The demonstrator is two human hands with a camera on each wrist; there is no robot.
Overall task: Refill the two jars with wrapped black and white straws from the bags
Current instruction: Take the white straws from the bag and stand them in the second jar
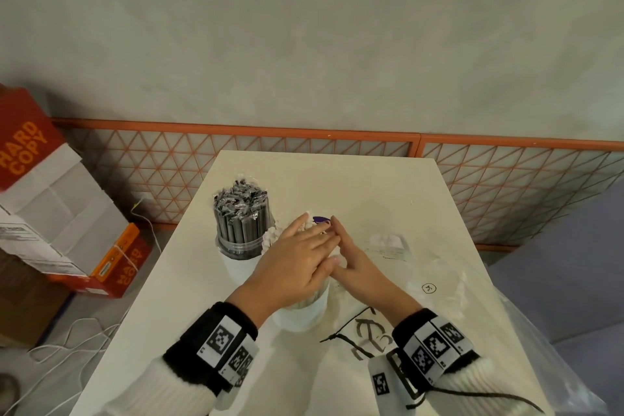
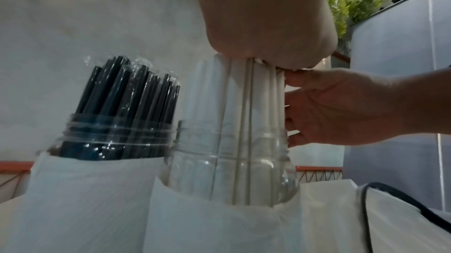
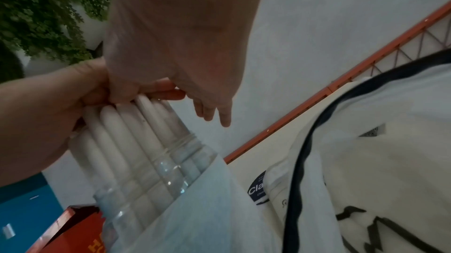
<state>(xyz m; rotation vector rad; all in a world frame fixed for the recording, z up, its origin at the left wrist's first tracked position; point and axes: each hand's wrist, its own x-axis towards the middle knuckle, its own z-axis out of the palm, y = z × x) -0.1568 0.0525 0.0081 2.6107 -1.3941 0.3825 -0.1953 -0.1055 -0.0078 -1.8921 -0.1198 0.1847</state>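
Two clear jars wrapped in white paper stand on the white table (image 1: 337, 179). The far jar (image 1: 240, 240) is packed with wrapped black straws (image 1: 241, 203). On the near jar (image 1: 304, 314) my left hand (image 1: 297, 257) lies flat, palm down on the tops of the white straws (image 2: 234, 103) standing in it. My right hand (image 1: 358, 267) has straight fingers laid against the right side of that bundle. In the left wrist view my left palm (image 2: 266, 26) sits on the straw tips and the right hand's fingers (image 2: 300, 103) touch the bundle above the jar's rim (image 2: 231, 141).
A clear plastic bag (image 1: 388, 246) with a few white straws lies right of the jars. A cream drawstring bag (image 1: 368, 338) is under my right wrist. Red paper boxes (image 1: 50, 213) and loose cords (image 1: 67, 341) are on the floor left; an orange lattice fence (image 1: 304, 142) stands behind the table.
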